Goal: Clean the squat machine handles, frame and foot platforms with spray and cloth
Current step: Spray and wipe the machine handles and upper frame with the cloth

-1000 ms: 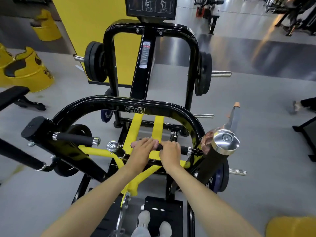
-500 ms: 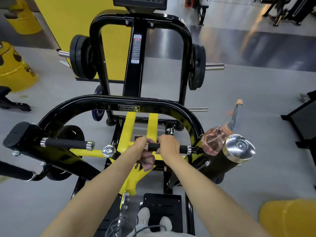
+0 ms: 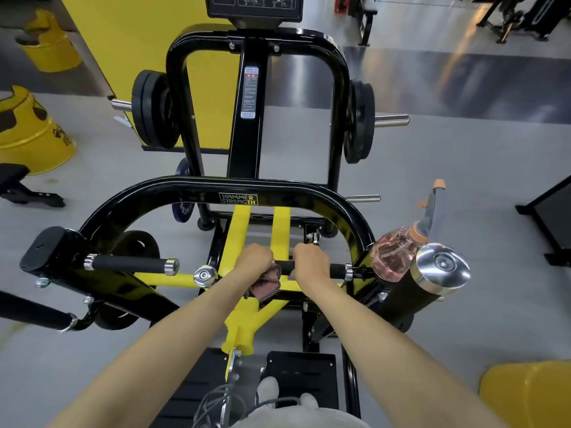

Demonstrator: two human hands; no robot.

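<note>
Head view: a plate reading HAMMER STRENGTH (image 3: pixel 238 199) sits at frame centre on the black curved bar of the squat machine (image 3: pixel 309 193). The white sticker (image 3: pixel 249 92) on the upright above is too small to read. Just below centre, the left hand (image 3: pixel 255 260) grips a pink cloth (image 3: pixel 265 284) against the black handle (image 3: pixel 338 270). The right hand (image 3: pixel 310 264) is clamped round the same handle just beside it. The pink spray bottle (image 3: pixel 394 253) stands at centre right, against the machine.

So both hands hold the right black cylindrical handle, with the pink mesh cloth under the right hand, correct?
Not quite. The head view shows the pink mesh cloth under the left hand, not the right hand. Both do hold the right black cylindrical handle.
</note>
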